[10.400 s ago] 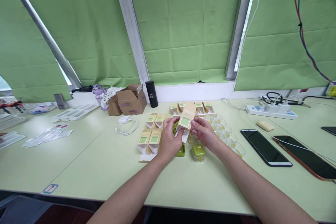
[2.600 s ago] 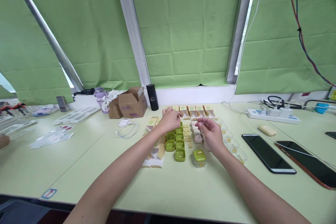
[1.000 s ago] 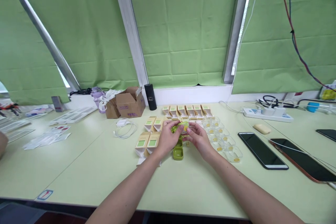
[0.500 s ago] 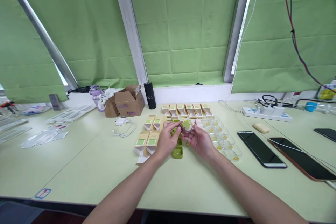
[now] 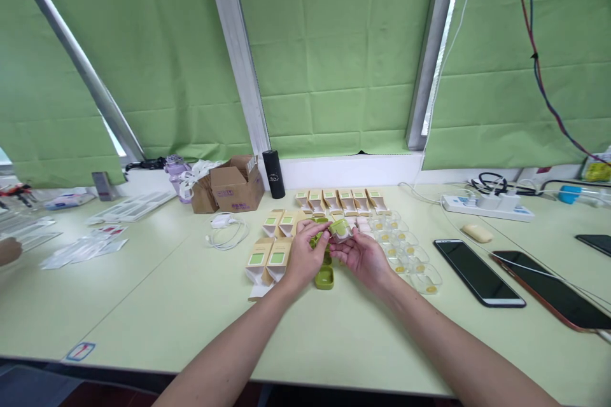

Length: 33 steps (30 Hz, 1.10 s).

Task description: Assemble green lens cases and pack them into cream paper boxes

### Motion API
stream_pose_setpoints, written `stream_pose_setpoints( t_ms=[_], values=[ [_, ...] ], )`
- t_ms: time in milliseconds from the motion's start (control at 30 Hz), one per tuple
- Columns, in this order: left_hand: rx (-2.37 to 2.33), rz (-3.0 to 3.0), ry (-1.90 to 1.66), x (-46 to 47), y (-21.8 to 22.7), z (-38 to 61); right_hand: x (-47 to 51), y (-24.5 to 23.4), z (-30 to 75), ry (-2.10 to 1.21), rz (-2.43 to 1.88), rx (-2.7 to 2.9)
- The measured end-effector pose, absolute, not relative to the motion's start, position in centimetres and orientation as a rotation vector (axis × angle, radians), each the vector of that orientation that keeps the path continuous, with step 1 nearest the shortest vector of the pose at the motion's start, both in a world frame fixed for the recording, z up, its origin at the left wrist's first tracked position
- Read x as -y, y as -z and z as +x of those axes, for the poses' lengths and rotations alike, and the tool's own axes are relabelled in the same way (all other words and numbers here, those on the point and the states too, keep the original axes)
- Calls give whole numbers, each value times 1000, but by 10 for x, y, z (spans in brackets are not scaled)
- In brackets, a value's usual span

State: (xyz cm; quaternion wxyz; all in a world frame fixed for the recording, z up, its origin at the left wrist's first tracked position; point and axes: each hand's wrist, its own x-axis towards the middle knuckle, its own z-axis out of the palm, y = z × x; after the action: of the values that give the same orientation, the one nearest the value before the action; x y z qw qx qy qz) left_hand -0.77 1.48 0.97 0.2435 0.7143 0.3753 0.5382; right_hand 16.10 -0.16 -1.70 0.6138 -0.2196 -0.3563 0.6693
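Observation:
Between my two hands is a small plastic case (image 5: 340, 229), green on top and clear below, with something whitish inside. My right hand (image 5: 366, 259) grips it from the right, thumb at its side and fingers curled beneath. On the left, my left hand (image 5: 307, 249) pinches at its near edge; the fingertips partly hide the contact. Below the hands runs a column of green square cups (image 5: 324, 278), partly covered by my left hand. Clear plastic cases (image 5: 401, 249) with yellow spots lie in rows to the right. Whitish-pink pieces (image 5: 363, 224) sit just behind my right hand.
Opened card boxes (image 5: 258, 259) with green labels stand left of my hands, and another row (image 5: 342, 201) stands behind. Phones (image 5: 478, 272), a power strip (image 5: 487, 208) and cables are at right. A carton (image 5: 237, 184), black cylinder (image 5: 273, 174) and another person's hand (image 5: 9, 251) are leftward.
Another person's hand has come into view at the far left edge. My hands and the case stay almost the same; the view has shifted slightly.

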Motion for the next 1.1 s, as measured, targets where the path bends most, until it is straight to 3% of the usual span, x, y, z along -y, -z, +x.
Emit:
stream_pose_setpoints(
  t_ms=[1100],
  values=[
    [-886, 1514, -1433, -24, -15, -8, 13, 4, 151, -918, -715, 1016]
  ],
)
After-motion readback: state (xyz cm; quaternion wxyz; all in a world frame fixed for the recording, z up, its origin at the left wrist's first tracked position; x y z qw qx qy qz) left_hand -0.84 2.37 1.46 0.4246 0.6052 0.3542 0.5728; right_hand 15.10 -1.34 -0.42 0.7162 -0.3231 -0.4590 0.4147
